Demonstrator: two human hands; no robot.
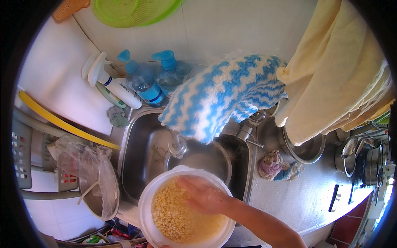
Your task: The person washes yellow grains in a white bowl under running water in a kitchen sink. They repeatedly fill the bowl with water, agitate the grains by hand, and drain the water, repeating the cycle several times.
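A white plastic bowl [144, 210] holds yellow split beans or kernels [173, 214] in cloudy yellowish water, at the near side of the sink. My right hand [204, 195] is inside the bowl at the surface of the water, blurred, its fingers over the upper edge of the kernels; whether it grips any is unclear. Of my left hand [159, 246], only fingertips show at the bowl's near rim, the rest lying hidden beneath or out of frame. Just beyond the bowl, the faucet's spout [177, 147] points down into the steel sink [139, 148].
A blue and white fluffy cloth [217, 93] covers the faucet's pipe. Pump bottles [144, 83] and a spray bottle [99, 69] stand behind the sink. Cream towels [325, 77] hang at right, above a metal bowl [321, 152]. Rags [273, 166] lie on the counter; a plastic bag [104, 176] is at left.
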